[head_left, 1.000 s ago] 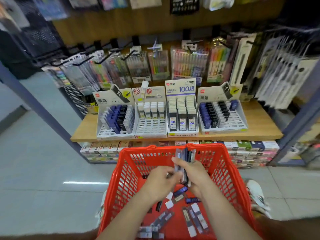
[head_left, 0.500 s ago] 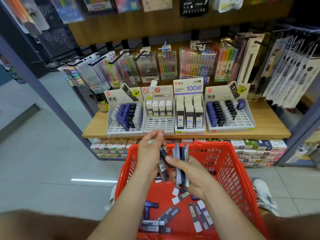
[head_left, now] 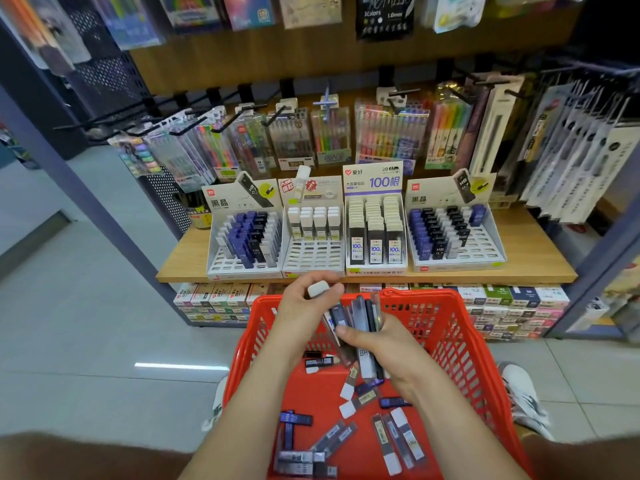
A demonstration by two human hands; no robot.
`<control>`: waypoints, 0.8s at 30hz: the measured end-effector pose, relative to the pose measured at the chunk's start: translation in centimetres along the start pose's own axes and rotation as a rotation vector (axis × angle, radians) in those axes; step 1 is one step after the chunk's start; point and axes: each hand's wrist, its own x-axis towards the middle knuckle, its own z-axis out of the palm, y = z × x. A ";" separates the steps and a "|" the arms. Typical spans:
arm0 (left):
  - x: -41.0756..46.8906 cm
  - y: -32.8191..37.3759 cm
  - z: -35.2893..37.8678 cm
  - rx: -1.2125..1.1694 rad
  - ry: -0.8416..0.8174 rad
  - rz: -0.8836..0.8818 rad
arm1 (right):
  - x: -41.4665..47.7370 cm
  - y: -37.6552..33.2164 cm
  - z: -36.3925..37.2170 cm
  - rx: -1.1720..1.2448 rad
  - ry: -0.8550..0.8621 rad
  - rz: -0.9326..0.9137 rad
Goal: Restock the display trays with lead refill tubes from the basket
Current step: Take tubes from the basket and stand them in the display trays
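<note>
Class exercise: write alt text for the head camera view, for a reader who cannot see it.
Above a red basket of loose lead refill tubes, the right hand grips a fanned bundle of tubes while the left hand pinches one white-capped tube. Four display trays stand on the wooden shelf beyond.

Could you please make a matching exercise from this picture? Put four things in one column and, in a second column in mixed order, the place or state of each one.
Things
1. white-capped tube
2. bundle of tubes
3. red basket
4. tray marked 100

Places or states
a. stands on the wooden shelf, its rows filled
b. held in the left hand
c. gripped in the right hand
d. has loose tubes lying on its bottom

Pairs: 1-b, 2-c, 3-d, 4-a
</note>
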 end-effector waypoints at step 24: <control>4.2 3.2 3.5 0.036 -0.019 -0.007 | 3.3 -2.8 -5.2 0.413 0.135 0.047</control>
